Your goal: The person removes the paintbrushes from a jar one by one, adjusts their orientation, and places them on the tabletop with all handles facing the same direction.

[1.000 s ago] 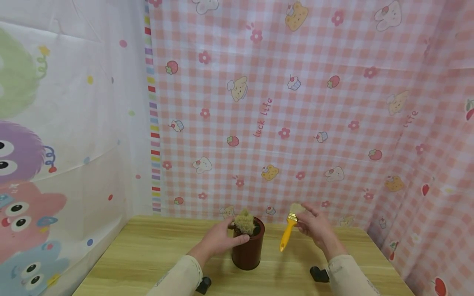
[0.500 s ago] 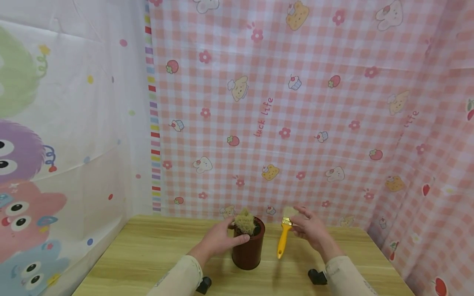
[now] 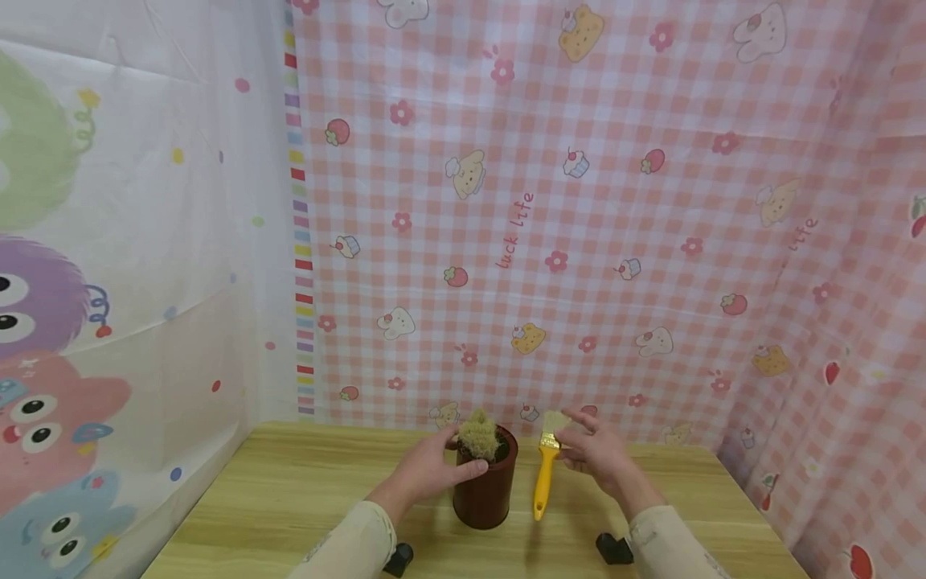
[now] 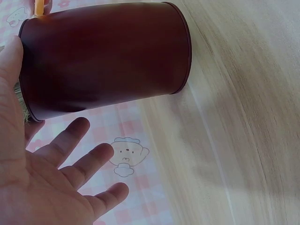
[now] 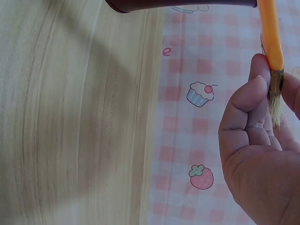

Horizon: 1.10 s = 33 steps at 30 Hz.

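A dark red-brown cylindrical pot (image 3: 483,497) stands upright on the wooden table, with a fuzzy yellow-green cactus-like plant (image 3: 479,437) at its top. Around the upper left of the pot, my left hand (image 3: 423,474) holds the rim between thumb and index finger. Its other fingers (image 4: 91,164) spread away from the wall in the left wrist view. To the right of the pot, my right hand (image 3: 604,458) pinches a paintbrush (image 3: 544,478) near its metal band. The brush's bristles (image 5: 276,111) point up and its yellow handle hangs down, apart from the pot.
One black object (image 3: 398,559) lies by the left sleeve and another black object (image 3: 614,549) by the right sleeve. A pink checked cloth (image 3: 535,201) hangs behind the wooden table (image 3: 289,498). A white printed cloth (image 3: 188,265) hangs at the left.
My right hand has moved left and slightly down with the paintbrush, closer to the pot, and the handle hangs more upright. The left hand and pot have stayed in place.
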Each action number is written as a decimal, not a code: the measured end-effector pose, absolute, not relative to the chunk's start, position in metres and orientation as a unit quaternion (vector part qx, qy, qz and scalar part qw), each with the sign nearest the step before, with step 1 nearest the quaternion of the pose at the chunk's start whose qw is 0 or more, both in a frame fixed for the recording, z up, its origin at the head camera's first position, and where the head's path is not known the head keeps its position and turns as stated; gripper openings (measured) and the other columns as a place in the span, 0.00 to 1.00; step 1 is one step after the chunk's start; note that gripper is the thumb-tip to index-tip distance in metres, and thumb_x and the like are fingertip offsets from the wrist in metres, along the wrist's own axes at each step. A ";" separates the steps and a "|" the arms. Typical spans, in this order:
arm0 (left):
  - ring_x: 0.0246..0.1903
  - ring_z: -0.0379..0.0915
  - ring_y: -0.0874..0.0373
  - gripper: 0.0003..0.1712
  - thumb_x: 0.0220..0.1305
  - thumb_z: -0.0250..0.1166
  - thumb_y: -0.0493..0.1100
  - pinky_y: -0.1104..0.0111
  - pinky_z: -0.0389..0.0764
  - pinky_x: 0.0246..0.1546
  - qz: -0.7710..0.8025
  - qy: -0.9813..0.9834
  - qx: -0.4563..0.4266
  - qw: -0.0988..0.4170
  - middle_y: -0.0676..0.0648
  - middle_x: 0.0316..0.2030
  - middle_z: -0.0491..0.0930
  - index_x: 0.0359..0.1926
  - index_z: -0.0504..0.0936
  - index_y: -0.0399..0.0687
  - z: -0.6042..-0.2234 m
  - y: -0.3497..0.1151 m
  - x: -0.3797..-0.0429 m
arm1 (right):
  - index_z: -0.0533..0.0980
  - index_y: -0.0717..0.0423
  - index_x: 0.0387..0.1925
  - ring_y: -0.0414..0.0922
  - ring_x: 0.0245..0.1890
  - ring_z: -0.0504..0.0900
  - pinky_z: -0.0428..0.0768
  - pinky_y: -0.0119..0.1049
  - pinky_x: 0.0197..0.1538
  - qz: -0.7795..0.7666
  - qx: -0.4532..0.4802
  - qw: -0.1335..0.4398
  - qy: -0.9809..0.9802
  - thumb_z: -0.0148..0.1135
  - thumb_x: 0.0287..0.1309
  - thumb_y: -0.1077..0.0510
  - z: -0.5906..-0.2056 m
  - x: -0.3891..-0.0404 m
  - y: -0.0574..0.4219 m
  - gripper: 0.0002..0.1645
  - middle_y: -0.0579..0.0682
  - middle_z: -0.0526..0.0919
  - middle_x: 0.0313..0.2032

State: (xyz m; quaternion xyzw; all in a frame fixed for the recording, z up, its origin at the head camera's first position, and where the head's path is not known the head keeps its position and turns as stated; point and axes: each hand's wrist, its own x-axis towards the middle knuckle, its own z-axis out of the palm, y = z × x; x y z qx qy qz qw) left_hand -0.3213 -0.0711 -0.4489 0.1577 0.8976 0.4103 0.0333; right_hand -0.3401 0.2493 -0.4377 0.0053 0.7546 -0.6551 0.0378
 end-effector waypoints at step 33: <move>0.70 0.74 0.35 0.56 0.63 0.71 0.74 0.36 0.76 0.67 0.408 0.899 0.156 0.026 0.38 0.71 0.78 0.83 0.64 0.55 -0.450 -0.070 -0.322 | 0.61 0.63 0.81 0.44 0.30 0.85 0.87 0.40 0.41 -0.618 -0.053 0.109 0.777 0.68 0.72 0.59 -0.465 -0.329 0.238 0.43 0.57 0.87 0.46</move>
